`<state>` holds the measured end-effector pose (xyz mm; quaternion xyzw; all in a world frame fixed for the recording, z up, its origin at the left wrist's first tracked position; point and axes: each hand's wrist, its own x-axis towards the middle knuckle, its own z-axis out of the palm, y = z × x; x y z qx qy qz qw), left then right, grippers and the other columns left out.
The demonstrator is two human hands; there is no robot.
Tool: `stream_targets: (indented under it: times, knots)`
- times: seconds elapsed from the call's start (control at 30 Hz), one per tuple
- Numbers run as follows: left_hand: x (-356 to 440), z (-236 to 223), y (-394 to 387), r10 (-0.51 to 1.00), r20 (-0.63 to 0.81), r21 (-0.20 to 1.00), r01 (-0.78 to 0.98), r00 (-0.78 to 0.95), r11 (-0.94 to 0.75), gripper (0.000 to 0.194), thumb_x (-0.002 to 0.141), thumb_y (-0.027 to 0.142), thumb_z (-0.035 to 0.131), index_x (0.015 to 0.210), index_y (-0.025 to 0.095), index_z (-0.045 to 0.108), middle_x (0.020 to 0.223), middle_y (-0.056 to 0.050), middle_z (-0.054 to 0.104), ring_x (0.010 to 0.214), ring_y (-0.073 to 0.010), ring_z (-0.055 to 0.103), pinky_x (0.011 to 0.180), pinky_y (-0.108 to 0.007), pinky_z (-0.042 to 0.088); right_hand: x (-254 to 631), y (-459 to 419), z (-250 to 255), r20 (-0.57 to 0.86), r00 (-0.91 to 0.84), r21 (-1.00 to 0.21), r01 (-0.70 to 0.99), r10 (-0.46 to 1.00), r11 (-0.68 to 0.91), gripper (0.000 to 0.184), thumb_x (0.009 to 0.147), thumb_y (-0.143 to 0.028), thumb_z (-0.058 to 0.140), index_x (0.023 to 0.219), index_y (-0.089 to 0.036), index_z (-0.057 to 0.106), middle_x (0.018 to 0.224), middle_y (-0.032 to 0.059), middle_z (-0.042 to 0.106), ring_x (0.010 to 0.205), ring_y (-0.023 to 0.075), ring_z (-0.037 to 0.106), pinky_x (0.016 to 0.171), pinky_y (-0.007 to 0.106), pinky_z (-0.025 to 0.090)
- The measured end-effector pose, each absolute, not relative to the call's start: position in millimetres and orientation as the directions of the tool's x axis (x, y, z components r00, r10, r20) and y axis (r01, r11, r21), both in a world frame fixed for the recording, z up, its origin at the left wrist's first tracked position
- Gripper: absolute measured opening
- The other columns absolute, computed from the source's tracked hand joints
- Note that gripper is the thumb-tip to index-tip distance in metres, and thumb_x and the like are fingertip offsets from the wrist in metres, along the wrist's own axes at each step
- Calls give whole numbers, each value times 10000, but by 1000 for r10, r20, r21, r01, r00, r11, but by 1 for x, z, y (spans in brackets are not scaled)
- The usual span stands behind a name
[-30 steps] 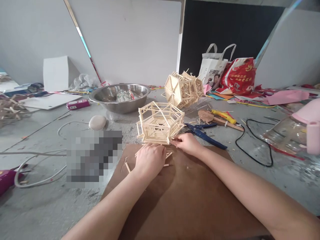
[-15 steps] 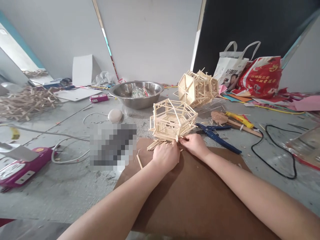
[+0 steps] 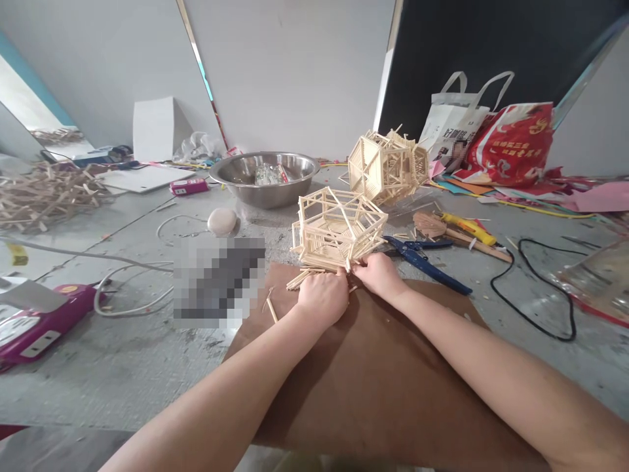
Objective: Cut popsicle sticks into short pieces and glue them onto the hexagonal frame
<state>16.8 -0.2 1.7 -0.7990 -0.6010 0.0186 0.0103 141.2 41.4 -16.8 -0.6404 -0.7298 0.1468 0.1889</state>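
Observation:
An open, many-sided frame of thin wooden sticks rests on the far edge of a brown sheet. At its near lower corner, my right hand is closed, thumb and fingertips pinching the frame's edge. Just left of it, my left hand is curled shut, its thumb side touching the same corner. Whatever lies inside the left fingers is hidden. Some loose sticks poke out beyond the left knuckles. One more stick lies on the sheet, left of my left wrist.
Behind the frame stand a metal basin and a larger stick structure. Blue-handled pliers, a yellow-handled tool and a black cord lie right. Leftward are a purple power strip, a white cable and a stick pile.
The view has shifted slightly, so everything sits a little higher and further left. Both hands stay at the frame's near corner; their grip looks much the same.

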Motion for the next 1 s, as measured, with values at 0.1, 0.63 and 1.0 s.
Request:
stream_targets:
  times: [0.1, 0.63, 1.0]
  knots:
    - [16, 0, 1, 960, -6, -49, 959, 281, -281, 225, 740, 217, 375, 899, 130, 509, 738, -105, 624, 735, -229, 594, 633, -336, 433, 142, 43, -17, 69, -102, -448, 886, 992, 122, 295, 712, -395, 429, 692, -192, 643, 711, 67, 657, 694, 168, 585, 529, 210, 347]
    - [17, -1, 0, 941, 34, -108, 937, 336, -331, 220, 772, 173, 324, 885, 116, 503, 691, -119, 620, 702, -217, 601, 614, -328, 432, 135, 35, -13, 49, -62, -262, 962, 997, 73, 403, 767, -423, 298, 795, -202, 633, 820, 84, 646, 780, 210, 576, 579, 253, 349]
    - [14, -5, 5, 952, 10, -110, 947, 306, -303, 277, 758, 239, 373, 1003, 143, 459, 732, -118, 620, 739, -251, 596, 607, -346, 434, 153, 33, -31, 266, -183, -561, 769, 946, 306, 284, 738, -395, 446, 818, -200, 637, 793, 34, 662, 726, 149, 587, 605, 200, 375]
